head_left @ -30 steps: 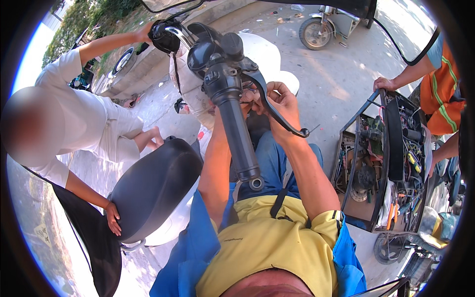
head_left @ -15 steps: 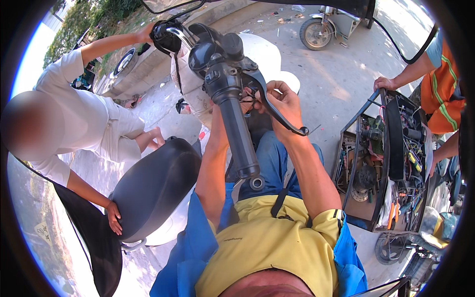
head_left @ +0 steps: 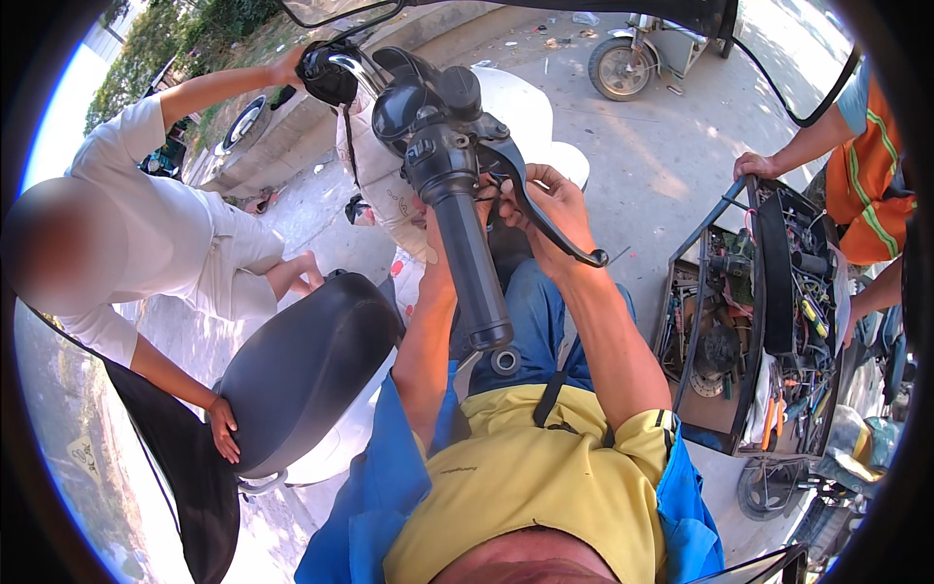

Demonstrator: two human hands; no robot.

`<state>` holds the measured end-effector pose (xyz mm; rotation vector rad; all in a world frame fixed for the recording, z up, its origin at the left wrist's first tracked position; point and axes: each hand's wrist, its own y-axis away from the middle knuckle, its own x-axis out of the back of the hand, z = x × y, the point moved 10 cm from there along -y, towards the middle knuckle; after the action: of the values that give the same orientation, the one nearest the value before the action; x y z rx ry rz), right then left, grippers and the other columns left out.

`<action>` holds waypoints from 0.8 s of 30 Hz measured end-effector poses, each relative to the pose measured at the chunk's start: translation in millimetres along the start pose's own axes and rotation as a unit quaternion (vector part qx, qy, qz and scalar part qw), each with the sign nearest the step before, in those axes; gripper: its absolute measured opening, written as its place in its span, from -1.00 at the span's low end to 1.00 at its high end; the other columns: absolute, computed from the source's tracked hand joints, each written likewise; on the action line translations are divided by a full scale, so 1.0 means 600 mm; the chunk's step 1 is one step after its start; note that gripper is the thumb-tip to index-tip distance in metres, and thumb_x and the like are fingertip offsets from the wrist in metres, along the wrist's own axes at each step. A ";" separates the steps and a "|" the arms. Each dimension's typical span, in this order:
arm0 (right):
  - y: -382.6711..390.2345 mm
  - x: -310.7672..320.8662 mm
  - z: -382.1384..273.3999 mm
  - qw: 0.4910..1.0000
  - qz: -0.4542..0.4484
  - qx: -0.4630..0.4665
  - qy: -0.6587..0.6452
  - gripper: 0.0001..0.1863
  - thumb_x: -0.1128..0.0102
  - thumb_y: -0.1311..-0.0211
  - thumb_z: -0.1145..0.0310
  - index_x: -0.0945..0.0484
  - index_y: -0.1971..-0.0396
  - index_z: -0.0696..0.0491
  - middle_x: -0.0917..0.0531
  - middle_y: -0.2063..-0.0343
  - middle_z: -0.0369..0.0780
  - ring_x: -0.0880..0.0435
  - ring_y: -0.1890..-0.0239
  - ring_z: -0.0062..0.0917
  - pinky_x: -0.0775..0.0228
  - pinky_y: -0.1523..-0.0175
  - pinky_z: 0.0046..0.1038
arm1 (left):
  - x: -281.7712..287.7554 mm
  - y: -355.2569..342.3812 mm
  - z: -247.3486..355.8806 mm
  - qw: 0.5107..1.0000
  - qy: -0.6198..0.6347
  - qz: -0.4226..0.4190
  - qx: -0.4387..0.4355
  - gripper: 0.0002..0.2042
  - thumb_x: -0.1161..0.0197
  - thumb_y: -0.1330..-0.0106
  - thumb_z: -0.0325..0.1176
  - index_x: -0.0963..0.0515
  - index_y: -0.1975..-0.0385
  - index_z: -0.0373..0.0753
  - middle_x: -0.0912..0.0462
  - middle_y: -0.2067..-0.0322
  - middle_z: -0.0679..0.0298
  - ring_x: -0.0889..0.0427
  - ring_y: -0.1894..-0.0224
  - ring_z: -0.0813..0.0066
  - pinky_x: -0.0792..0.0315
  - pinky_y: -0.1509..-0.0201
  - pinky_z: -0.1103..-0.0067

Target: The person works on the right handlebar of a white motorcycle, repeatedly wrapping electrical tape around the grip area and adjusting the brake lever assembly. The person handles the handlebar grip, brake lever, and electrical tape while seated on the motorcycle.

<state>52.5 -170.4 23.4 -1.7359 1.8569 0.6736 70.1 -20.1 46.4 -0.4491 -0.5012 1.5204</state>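
Observation:
In front of me is a scooter handlebar with a black rubber grip (head_left: 469, 268) and a black brake lever (head_left: 545, 219). My right hand (head_left: 556, 212) is just beyond the lever, its thumb and fingers pinched together near the lever's base. My left hand (head_left: 484, 202) reaches under the grip from the left; the grip covers most of it, and only some bent fingertips show. A thin dark wire-like piece runs between the fingertips of both hands, but what exactly they hold is too small to tell. Black control housings (head_left: 435, 156) sit above the hands.
At left, a person in light clothes holds the far handlebar end (head_left: 326, 73) and rests a hand on the black seat (head_left: 306, 365). At right stands an open toolbox (head_left: 725, 331) full of tools, beside a person in an orange vest (head_left: 871, 185). A parked vehicle's wheel (head_left: 623, 66) is behind.
My left forearm has shifted slightly right. The right fingers have curled a little lower beside the lever. The handlebar has shifted very slightly.

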 end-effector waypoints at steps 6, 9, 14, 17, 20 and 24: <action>0.002 0.004 -0.011 1.000 0.016 0.011 0.015 -0.74 -0.23 -0.29 0.58 -0.45 0.07 0.28 -0.68 0.39 -0.14 -0.70 0.47 -0.52 -0.52 0.40 -0.53 | 0.006 -0.003 -0.038 0.995 0.066 0.042 0.057 -0.77 -0.42 -0.27 -0.61 -0.64 0.09 -0.34 -0.75 0.23 0.25 -0.73 0.25 0.50 -0.64 0.18 0.59; 0.003 -0.002 -0.015 0.999 0.011 0.017 0.028 -0.75 -0.25 -0.30 0.57 -0.45 0.08 0.27 -0.68 0.40 -0.15 -0.69 0.47 -0.55 -0.51 0.41 -0.56 | 0.021 -0.007 -0.021 0.996 -0.016 0.066 0.051 -0.76 -0.46 -0.21 -0.60 -0.64 0.14 -0.37 -0.76 0.27 0.24 -0.74 0.29 0.48 -0.65 0.20 0.55; 0.002 0.005 -0.020 0.998 0.014 0.044 0.048 -0.77 -0.25 -0.31 0.56 -0.46 0.10 0.24 -0.68 0.42 -0.20 -0.70 0.46 -0.59 -0.51 0.41 -0.59 | 0.002 -0.001 -0.025 0.997 -0.026 0.036 0.068 -0.80 -0.48 -0.22 -0.53 -0.65 0.21 -0.39 -0.75 0.30 0.21 -0.73 0.35 0.45 -0.65 0.26 0.50; 0.008 -0.002 -0.028 0.996 0.017 0.060 0.068 -0.78 -0.30 -0.32 0.54 -0.48 0.12 0.20 -0.69 0.42 -0.23 -0.70 0.45 -0.59 -0.51 0.39 -0.60 | -0.005 0.003 -0.036 0.984 0.114 0.012 0.134 -0.82 -0.46 -0.26 -0.47 -0.65 0.21 -0.36 -0.75 0.31 0.22 -0.73 0.34 0.45 -0.63 0.27 0.50; 0.011 -0.005 -0.033 0.993 0.015 0.081 0.088 -0.79 -0.36 -0.33 0.52 -0.50 0.14 0.17 -0.69 0.40 -0.25 -0.70 0.43 -0.60 -0.51 0.36 -0.61 | -0.019 0.003 -0.033 0.958 0.221 -0.011 0.183 -0.83 -0.46 -0.28 -0.45 -0.65 0.21 -0.34 -0.74 0.30 0.23 -0.73 0.31 0.46 -0.63 0.26 0.52; 0.012 -0.006 -0.033 0.989 0.009 0.104 0.105 -0.83 -0.22 -0.39 0.56 -0.44 0.12 0.20 -0.67 0.40 -0.24 -0.68 0.43 -0.63 -0.52 0.36 -0.62 | -0.040 -0.001 -0.002 0.926 0.327 -0.021 0.188 -0.83 -0.46 -0.26 -0.49 -0.65 0.21 -0.34 -0.73 0.26 0.25 -0.71 0.28 0.48 -0.62 0.22 0.55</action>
<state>45.1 -180.2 41.0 -1.7068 2.0052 0.2986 71.2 -43.8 45.1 -0.5999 0.3007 1.2856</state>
